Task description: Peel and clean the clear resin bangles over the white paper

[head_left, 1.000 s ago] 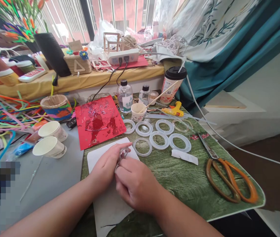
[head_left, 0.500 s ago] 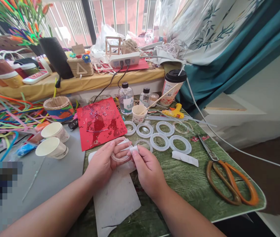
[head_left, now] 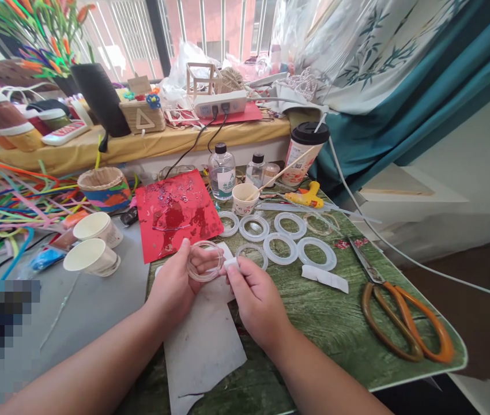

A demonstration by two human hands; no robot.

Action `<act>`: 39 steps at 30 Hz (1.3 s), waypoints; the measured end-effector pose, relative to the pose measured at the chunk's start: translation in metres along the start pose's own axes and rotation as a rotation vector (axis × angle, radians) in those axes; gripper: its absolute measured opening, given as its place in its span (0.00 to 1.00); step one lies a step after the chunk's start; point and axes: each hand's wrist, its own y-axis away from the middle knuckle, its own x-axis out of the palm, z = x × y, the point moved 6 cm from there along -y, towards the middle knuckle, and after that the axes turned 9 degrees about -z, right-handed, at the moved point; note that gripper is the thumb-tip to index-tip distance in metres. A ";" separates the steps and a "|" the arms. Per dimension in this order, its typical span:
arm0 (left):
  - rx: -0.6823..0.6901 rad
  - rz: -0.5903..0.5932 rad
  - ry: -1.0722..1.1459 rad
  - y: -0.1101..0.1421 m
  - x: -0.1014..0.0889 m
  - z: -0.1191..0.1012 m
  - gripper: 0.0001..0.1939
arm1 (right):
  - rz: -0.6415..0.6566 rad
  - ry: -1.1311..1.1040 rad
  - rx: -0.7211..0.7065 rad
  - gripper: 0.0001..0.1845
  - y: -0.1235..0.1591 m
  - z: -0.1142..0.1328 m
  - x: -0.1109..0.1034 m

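My left hand (head_left: 180, 279) is closed on a clear resin ring (head_left: 192, 271), thumb on its near side and fingers behind it. A small folded piece of white sandpaper or paper (head_left: 231, 262) is pinched between the thumb and fingers of my right hand (head_left: 256, 294), at the ring's right edge. Whether it touches the ring I cannot tell. Under both hands lies a whitish sheet (head_left: 202, 351) with a torn lower edge. Just beyond them are several translucent silicone ring molds (head_left: 279, 248), and a white paper strip (head_left: 325, 279) rests to their right.
Large orange-handled scissors (head_left: 404, 323) lie at the right. A red sheet (head_left: 180, 216) with glossy residue is at left, beside two tipped paper cups (head_left: 91, 257). Behind stand a paper cup with a stick (head_left: 245, 200), clear bottles (head_left: 222, 176), a yellow glue gun (head_left: 308, 196) and a lidded drink cup (head_left: 303, 155).
The clear ring in my left hand has moved slightly left and turned a little. My right hand, still pinching the white piece, has shifted slightly left at the ring's edge.
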 end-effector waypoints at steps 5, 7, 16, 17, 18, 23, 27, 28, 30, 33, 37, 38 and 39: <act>0.355 -0.022 -0.446 0.008 -0.008 -0.017 0.25 | -0.069 -0.092 0.124 0.14 -0.001 -0.009 -0.003; 0.427 0.054 -0.581 0.012 -0.006 -0.020 0.28 | -0.018 -0.057 0.079 0.13 0.000 -0.005 0.000; 0.264 -0.129 -0.126 0.008 -0.011 -0.042 0.26 | -0.490 -0.380 0.227 0.19 -0.012 -0.014 -0.036; 0.238 -0.100 -0.080 0.010 -0.009 -0.043 0.29 | -0.517 -0.425 0.241 0.20 -0.014 -0.015 -0.037; 0.214 -0.065 -0.066 0.013 -0.006 -0.043 0.31 | -0.531 -0.455 0.255 0.20 -0.015 -0.016 -0.037; -0.023 0.075 -0.110 0.014 0.002 -0.026 0.34 | -0.539 -0.490 0.285 0.22 -0.017 -0.016 -0.035; -0.151 0.066 0.048 0.007 0.004 -0.016 0.28 | -0.519 -0.502 0.299 0.22 -0.017 -0.017 -0.034; -0.160 0.044 0.082 0.005 0.004 -0.015 0.24 | -0.515 -0.511 0.307 0.21 -0.017 -0.018 -0.033; -0.151 -0.001 0.114 0.001 0.001 -0.013 0.14 | -0.520 -0.530 0.327 0.22 -0.017 -0.019 -0.032; -0.132 -0.040 0.082 -0.005 -0.005 -0.009 0.02 | -0.540 -0.555 0.345 0.22 -0.017 -0.020 -0.032; -0.124 -0.055 0.022 -0.005 -0.011 -0.009 0.10 | -0.550 -0.593 0.368 0.22 -0.016 -0.022 -0.031; -0.121 -0.050 0.012 -0.004 -0.010 -0.009 0.14 | -0.550 -0.599 0.374 0.21 -0.016 -0.022 -0.031; -0.118 -0.042 0.005 -0.002 -0.009 -0.011 0.17 | -0.550 -0.604 0.377 0.21 -0.016 -0.022 -0.031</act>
